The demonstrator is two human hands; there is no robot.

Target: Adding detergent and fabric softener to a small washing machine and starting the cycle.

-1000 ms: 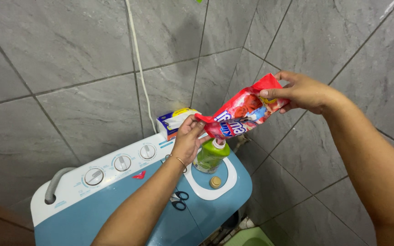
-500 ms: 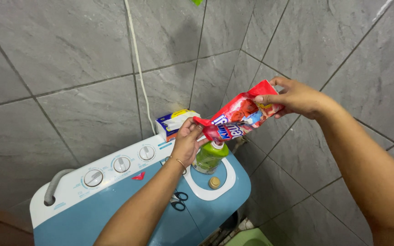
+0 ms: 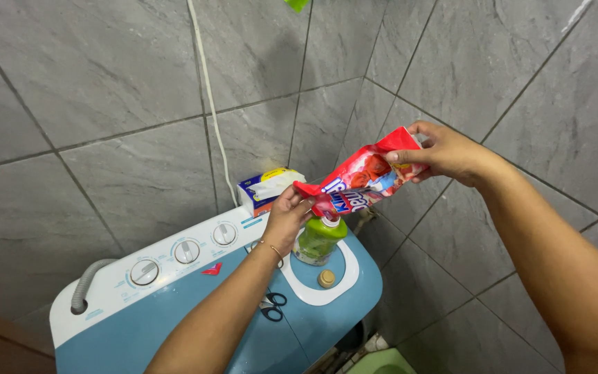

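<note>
Two bare forearms enter from the bottom of the frame and meet at a red refill pouch (image 3: 363, 179) held near the centre. The left hand (image 3: 286, 216), a thin gold bangle (image 3: 272, 247) on its wrist, has its grip pinched narrow on the pouch's lower corner, right above the open neck of a green plastic bottle (image 3: 318, 239). The right hand (image 3: 444, 151), right of centre and higher, has its grip closed on the pouch's upper end, so the pouch tilts down to the left, its low corner at the bottle's mouth.

Below the hands, a pair of black-handled scissors (image 3: 269, 305) lies on the blue lid of a twin-tub washing machine (image 3: 140, 332), which fills the lower left and centre. The bottle stands upright on the round blue spinner lid inside a white ring, with a small tan bottle cap (image 3: 326, 278) just beside it toward the bottom of the frame.

Farther back, three white control dials (image 3: 187, 251) sit in a row on the white panel, a grey corrugated hose (image 3: 84, 285) curves at the machine's left end, and a blue-and-white box (image 3: 266, 187) rests behind the panel. Beyond stand grey tiled walls (image 3: 105, 83), with a white cable (image 3: 209, 104) running down them.
</note>
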